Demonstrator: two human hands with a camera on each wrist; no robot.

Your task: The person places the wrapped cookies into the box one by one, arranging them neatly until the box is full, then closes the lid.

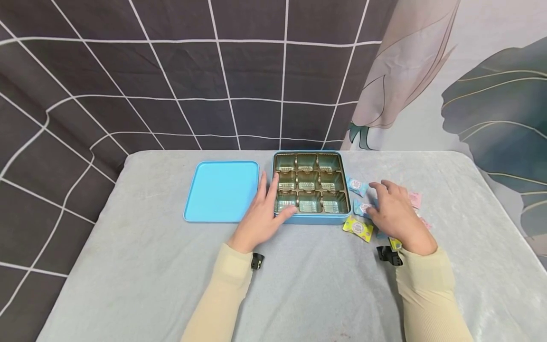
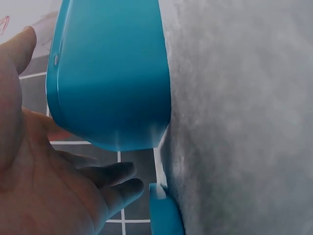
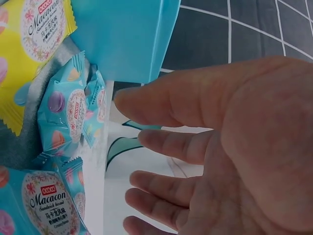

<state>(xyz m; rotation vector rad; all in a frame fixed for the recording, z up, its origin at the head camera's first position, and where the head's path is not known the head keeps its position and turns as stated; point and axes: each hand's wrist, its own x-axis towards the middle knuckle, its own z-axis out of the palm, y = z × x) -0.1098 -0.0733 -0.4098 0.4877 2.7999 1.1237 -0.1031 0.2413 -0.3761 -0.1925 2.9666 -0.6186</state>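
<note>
A blue tin [image 1: 316, 219] holds a gold plastic insert [image 1: 308, 180] with several bare compartments. My left hand [image 1: 258, 221] lies at the tin's left side, fingers spread and thumb over the front corner; in the left wrist view the fingers are straight beside the tin wall [image 2: 112, 73]. Over small wrapped macaron biscuits right of the tin, my right hand [image 1: 395, 213] hovers with relaxed fingers and holds nothing. Nearby lie a blue packet [image 1: 357, 186], another blue packet [image 1: 361, 208], a yellow packet [image 1: 358, 229] and a pink packet [image 1: 414, 199]. The right hand partly hides others.
A flat blue lid [image 1: 222, 192] lies left of the tin. Grey cloth [image 1: 316, 285] covers the table. Behind it hang a dark grid-patterned cloth [image 1: 252, 71] and a leaf-patterned curtain [image 1: 427, 95].
</note>
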